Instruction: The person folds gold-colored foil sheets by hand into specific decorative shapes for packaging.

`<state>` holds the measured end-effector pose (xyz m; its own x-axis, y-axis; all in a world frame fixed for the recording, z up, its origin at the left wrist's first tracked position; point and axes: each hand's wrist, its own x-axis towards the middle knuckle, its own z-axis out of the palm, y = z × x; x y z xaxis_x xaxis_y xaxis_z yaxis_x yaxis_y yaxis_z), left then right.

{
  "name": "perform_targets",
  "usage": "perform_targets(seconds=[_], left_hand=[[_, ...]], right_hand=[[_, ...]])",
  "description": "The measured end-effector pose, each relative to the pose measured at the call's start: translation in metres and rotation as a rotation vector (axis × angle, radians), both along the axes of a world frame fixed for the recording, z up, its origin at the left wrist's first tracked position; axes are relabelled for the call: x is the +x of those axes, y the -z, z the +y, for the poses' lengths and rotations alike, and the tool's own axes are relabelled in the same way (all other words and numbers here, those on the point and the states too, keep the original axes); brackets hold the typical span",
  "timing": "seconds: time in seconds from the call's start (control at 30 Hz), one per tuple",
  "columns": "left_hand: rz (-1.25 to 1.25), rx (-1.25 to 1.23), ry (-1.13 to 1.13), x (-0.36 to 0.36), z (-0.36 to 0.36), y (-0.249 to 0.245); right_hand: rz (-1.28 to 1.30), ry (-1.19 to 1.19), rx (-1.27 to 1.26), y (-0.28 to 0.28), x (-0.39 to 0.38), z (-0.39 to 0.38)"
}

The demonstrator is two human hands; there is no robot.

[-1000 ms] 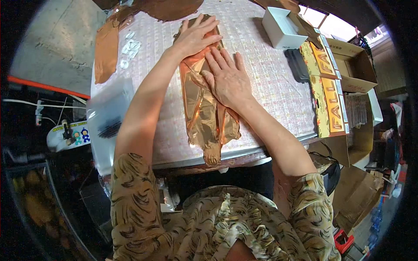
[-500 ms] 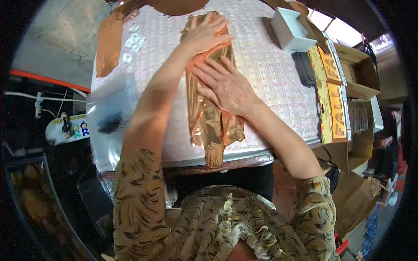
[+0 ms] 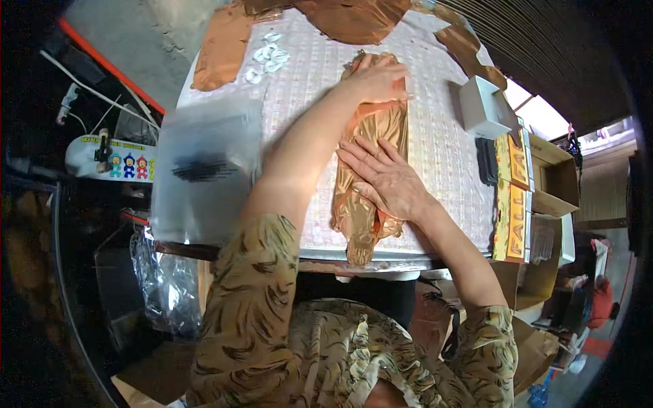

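A folded copper-coloured foil balloon (image 3: 364,231) lies lengthwise in front of me, its narrow neck reaching the table's near edge. Across its far end rests my left hand (image 3: 376,80), fingers apart and pressing down on the foil. My right hand (image 3: 391,182) lies flat on the middle of the balloon with its fingers spread. The foil is creased and shiny, and parts of it are hidden under both hands.
The table (image 3: 299,163) has a patterned cloth. Clear plastic bags (image 3: 204,146) lie at left, near white bits (image 3: 271,58) and a flat copper foil piece (image 3: 221,51). More foil (image 3: 354,20) is at the back. A white box (image 3: 483,109) and yellow "FALL" boxes (image 3: 515,217) line the right.
The view has shifted, so the table appears turned and lower. My left hand's fingers look more bent at the far end; my right hand stays flat on the foil.
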<state>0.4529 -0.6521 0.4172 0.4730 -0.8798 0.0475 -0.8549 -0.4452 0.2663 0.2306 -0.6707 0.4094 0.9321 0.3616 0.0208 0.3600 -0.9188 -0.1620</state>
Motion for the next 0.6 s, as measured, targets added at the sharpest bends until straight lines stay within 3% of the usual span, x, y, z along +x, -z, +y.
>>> perform_targets(seconds=[0.03,0.1,0.23,0.4,0.43,0.47,0.53,0.57,0.6], left_hand=[[0.005,-0.001,0.009,0.011,-0.003,0.006],[0.356,-0.408,0.181,0.057,-0.017,0.025],[0.301,-0.583,0.219,0.080,-0.001,-0.015],[0.233,-0.399,0.291,0.055,0.009,-0.018],[0.036,-0.343,0.357,0.060,-0.002,0.003],[0.042,-0.343,0.377,0.051,-0.008,0.009],[-0.194,-0.114,0.197,0.024,-0.010,0.023],[-0.059,0.085,0.156,-0.007,0.004,-0.017],[-0.055,0.087,0.165,-0.005,-0.003,-0.001]], right_hand=[[0.005,0.009,-0.001,0.000,-0.001,0.000],[-0.004,0.009,0.018,-0.001,-0.001,0.001],[0.002,0.029,0.039,0.004,-0.002,0.000],[-0.015,0.026,0.020,0.006,-0.002,0.000],[-0.013,0.020,0.023,0.008,-0.002,-0.002],[-0.011,0.040,0.024,0.009,-0.003,-0.003],[-0.063,0.011,0.036,0.013,-0.003,-0.004],[-0.057,0.011,0.045,0.011,-0.003,-0.004],[-0.052,0.019,0.048,0.012,-0.003,-0.004]])
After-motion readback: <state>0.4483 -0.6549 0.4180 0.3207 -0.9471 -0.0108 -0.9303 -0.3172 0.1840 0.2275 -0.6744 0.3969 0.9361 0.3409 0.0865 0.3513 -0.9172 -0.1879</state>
